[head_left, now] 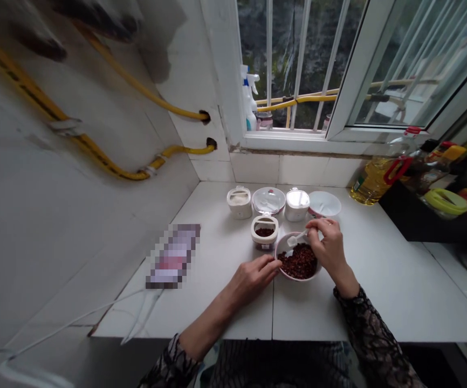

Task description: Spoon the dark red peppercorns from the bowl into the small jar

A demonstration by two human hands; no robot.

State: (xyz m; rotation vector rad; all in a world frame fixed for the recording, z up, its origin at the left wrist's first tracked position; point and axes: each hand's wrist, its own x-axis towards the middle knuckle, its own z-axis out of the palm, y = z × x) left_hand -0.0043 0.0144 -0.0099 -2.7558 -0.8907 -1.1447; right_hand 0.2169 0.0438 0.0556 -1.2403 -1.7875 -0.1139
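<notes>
Left hand: the left hand (255,276) rests at the rim of a pink bowl (286,245) of red peppercorns (299,262).
Right hand: the right hand (328,245) holds a white spoon (296,240) over the bowl.
Behind: an open jar (265,232) and lidded jars (268,201) on the white counter (395,280).

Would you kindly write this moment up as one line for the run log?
left hand: fingertips at bowl rim | right hand: holds white spoon over bowl of red-brown spice | open jar: behind bowl, same spice
</notes>
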